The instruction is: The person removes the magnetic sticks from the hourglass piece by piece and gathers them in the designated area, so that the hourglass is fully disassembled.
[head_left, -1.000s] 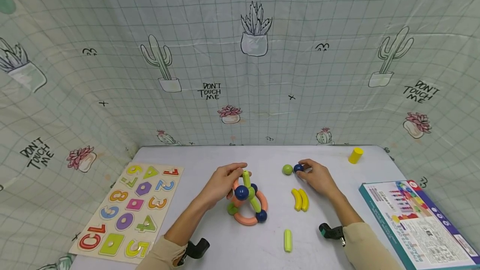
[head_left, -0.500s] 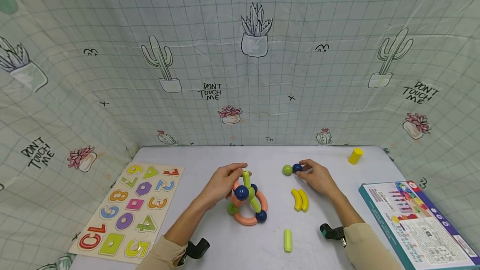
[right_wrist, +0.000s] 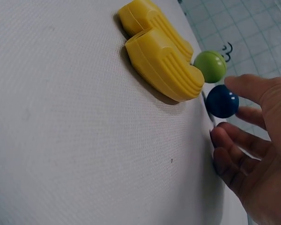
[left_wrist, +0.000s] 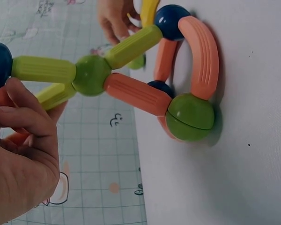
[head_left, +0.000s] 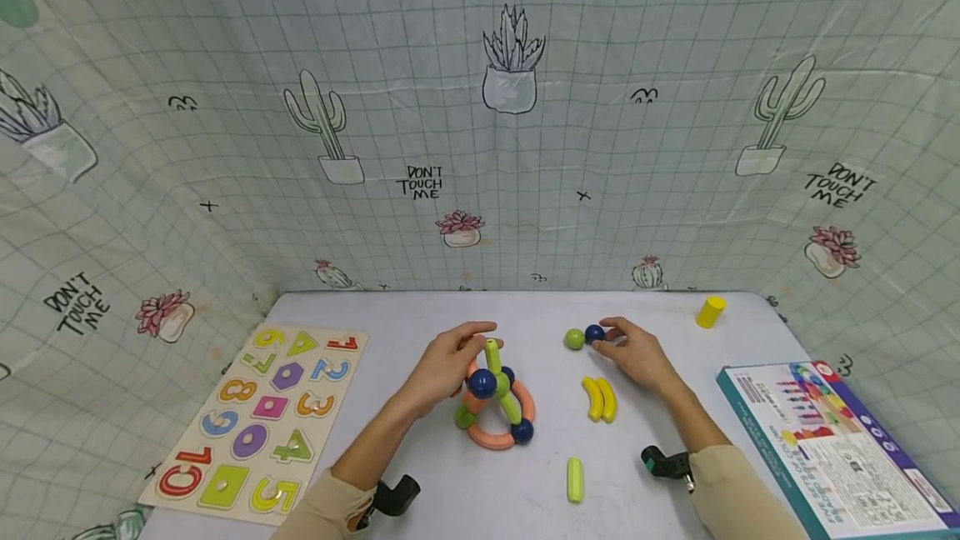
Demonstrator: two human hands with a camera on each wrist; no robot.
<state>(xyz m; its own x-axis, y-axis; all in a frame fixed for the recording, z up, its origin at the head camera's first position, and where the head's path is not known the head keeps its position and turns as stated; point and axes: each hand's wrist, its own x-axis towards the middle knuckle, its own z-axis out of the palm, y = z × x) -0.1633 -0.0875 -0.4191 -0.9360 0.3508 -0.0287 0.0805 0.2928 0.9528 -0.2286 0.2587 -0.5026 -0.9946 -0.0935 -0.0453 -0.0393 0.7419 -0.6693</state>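
Blue ball [head_left: 595,333] at right hand [head_left: 637,357] fingertips, beside green ball [head_left: 574,339].

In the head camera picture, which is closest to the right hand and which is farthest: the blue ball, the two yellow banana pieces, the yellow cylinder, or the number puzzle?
1. Blue ball: at the fingers of the right hand.
2. Yellow banana pieces: just beside the hand, nearer the person.
3. Yellow cylinder: at the table's far right.
4. Number puzzle: at the left edge of the table, beyond the other hand.

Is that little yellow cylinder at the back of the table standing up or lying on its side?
Standing, a little tilted: the yellow cylinder rests on one end, its round top face showing.
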